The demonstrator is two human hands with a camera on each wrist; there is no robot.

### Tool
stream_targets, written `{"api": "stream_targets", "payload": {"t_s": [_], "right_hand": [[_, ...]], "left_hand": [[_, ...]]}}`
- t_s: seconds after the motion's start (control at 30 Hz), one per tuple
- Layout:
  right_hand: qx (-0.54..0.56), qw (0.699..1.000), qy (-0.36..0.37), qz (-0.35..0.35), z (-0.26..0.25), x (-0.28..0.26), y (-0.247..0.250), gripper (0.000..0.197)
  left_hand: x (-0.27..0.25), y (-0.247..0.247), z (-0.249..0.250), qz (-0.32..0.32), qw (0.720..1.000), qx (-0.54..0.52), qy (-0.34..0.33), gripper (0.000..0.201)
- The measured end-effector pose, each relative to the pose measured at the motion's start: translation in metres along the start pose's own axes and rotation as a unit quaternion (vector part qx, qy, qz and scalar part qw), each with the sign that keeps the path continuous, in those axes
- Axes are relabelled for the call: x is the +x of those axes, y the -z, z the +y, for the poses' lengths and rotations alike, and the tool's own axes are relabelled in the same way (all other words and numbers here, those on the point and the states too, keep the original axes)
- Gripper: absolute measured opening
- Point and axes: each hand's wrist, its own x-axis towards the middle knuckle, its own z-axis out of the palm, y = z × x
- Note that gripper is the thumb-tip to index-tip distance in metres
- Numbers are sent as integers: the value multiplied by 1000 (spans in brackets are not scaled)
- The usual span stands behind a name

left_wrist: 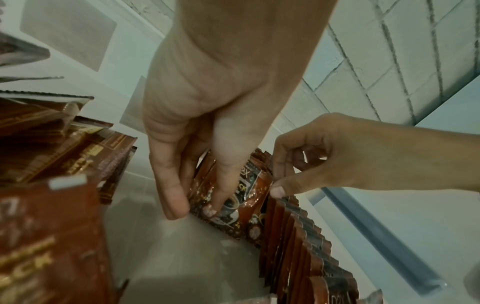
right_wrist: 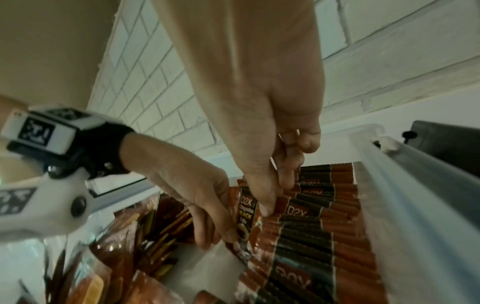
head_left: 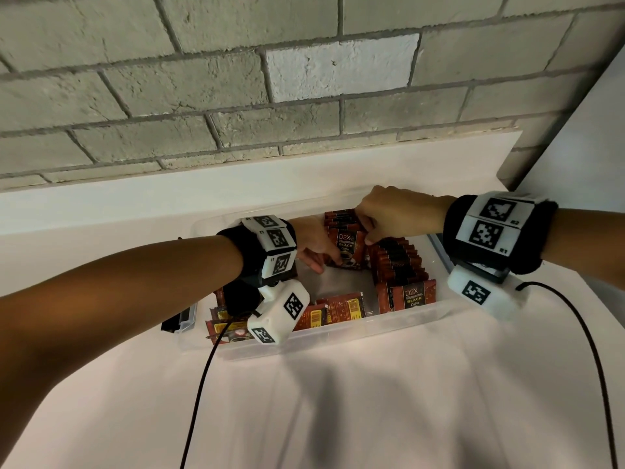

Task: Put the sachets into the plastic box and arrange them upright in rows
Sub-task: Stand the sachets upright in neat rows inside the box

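A clear plastic box (head_left: 338, 333) stands on the white table. At its back middle a short stack of upright brown "D2X Black Coffee" sachets (head_left: 348, 247) leans toward me. My left hand (head_left: 316, 257) grips this stack from the left, thumb and fingers around its lower part (left_wrist: 241, 197). From above, my right hand (head_left: 370, 231) pinches the stack's top edge (right_wrist: 246, 214). A long row of upright sachets (head_left: 399, 265) fills the box's right side (right_wrist: 311, 226). Several loose sachets (head_left: 338, 309) lie flat at the front left.
A brick wall and a white ledge (head_left: 236, 177) rise just behind the box. A black and grey latch piece (head_left: 179, 319) lies at the box's left end. Black cables (head_left: 203, 384) hang from both wrist cameras across the white cloth in front.
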Motion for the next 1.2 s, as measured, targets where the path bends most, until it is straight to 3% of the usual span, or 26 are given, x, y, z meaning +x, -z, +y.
{"api": "stream_targets", "payload": {"t_s": [0.2,0.4,0.8,1.0,1.2], "right_hand": [[-5,1000,-8,7,-11,9,3,30],[35,997,-57,46,3,4,27,18],[151,978,-140,-31,8,15,12,12],[181,971,-151,-42,3,19,16,21],[201,965,-168,-7,-1,16,21,20]], "left_hand": [[-4,0,0,-4,1000,-25,-13,45],[-1,0,1,-2,1000,-11,-15,51],[-9,7,1,17,1000,-4,-10,24],[-9,9,-1,37,999,-15,-2,43],[-12,8,0,37,999,-14,-4,45]]}}
